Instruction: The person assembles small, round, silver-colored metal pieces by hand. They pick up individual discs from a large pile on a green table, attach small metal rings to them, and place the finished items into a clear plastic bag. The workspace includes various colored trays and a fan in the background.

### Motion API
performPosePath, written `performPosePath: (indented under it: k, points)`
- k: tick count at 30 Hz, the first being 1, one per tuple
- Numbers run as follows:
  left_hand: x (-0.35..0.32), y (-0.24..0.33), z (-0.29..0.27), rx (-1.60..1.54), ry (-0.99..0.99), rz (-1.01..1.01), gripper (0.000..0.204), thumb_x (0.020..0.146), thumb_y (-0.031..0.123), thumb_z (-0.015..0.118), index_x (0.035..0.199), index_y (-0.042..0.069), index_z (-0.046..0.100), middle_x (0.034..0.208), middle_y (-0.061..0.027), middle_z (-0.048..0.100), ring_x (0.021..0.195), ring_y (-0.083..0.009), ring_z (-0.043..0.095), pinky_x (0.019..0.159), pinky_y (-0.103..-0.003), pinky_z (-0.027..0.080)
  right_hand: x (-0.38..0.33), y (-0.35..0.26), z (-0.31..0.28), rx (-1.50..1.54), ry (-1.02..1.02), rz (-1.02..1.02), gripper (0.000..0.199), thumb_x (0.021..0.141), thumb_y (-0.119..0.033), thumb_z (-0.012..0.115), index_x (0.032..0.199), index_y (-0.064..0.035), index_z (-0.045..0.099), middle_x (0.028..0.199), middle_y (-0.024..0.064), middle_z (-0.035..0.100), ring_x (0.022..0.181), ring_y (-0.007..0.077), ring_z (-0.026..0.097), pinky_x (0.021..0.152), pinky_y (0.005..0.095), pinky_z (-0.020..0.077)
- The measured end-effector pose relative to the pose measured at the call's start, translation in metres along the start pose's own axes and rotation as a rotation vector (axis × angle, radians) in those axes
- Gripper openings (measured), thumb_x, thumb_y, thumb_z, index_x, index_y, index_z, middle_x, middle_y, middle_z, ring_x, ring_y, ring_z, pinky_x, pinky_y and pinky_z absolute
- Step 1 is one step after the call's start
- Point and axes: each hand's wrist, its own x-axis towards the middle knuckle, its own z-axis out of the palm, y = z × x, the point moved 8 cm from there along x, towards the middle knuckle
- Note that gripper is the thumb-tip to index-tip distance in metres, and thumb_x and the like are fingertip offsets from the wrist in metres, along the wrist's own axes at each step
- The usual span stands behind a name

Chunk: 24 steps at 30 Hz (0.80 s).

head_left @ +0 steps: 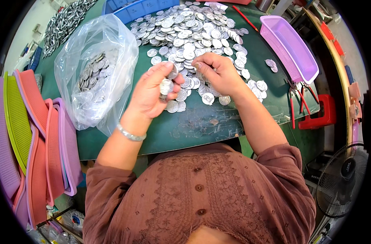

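Note:
A large heap of round silver medallions (185,30), several with a small loop at the rim, spreads over the green table. My left hand (151,89) is closed round a few silver medallions (166,87), held above the near edge of the heap. To its right, my right hand (220,73) hovers over the heap with thumb and forefinger pinched together; what lies between the fingertips, if anything, I cannot make out. Left of my left hand stands an open clear plastic bag (112,36), with more silver medallions (96,72) inside.
A purple basket (289,49) stands at the far right, with red-handled pliers (301,99) by it. Blue bins (130,10) and a pile of metal parts (67,24) are at the back. Stacked plastic baskets (39,110) stand left. A fan (344,179) is at lower right.

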Motion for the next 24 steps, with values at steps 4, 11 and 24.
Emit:
performPosePath:
  k: [4,11,24]
  points:
    - [-0.026,0.062,0.003,0.072,0.027,0.198,0.012,0.085,0.019,0.054,0.083,0.007,0.054,0.069,-0.0072,0.057,0.054,-0.0099,0.051,0.043,-0.019,0.039,-0.001,-0.001,-0.002,-0.198,-0.031,-0.095,0.015,0.073,-0.011,0.061,0.085,-0.0015,0.061,0.074,0.0092,0.057,0.069,0.0219,0.054,0.063,0.0311,0.0433]
    - [-0.050,0.188,-0.077,0.978,0.608,0.670,0.018,0.082,0.019,0.058,0.090,0.002,0.058,0.080,-0.0092,0.060,0.068,-0.0101,0.055,0.056,-0.018,0.042,-0.007,-0.019,0.026,-0.591,-0.170,-0.313,0.025,0.065,-0.017,0.066,0.088,-0.0082,0.062,0.088,0.0056,0.052,0.090,0.0234,0.046,0.079,0.0353,0.0347]
    - [-0.044,0.042,0.048,1.578,-0.002,0.862,0.019,0.070,0.004,0.060,0.089,0.002,0.060,0.084,-0.0131,0.056,0.080,-0.0305,0.053,0.070,-0.036,0.044,-0.010,-0.022,0.029,-0.555,-0.161,-0.366,0.012,0.067,-0.013,0.062,0.078,-0.0083,0.062,0.082,0.0028,0.052,0.084,0.0223,0.047,0.074,0.0348,0.0352]
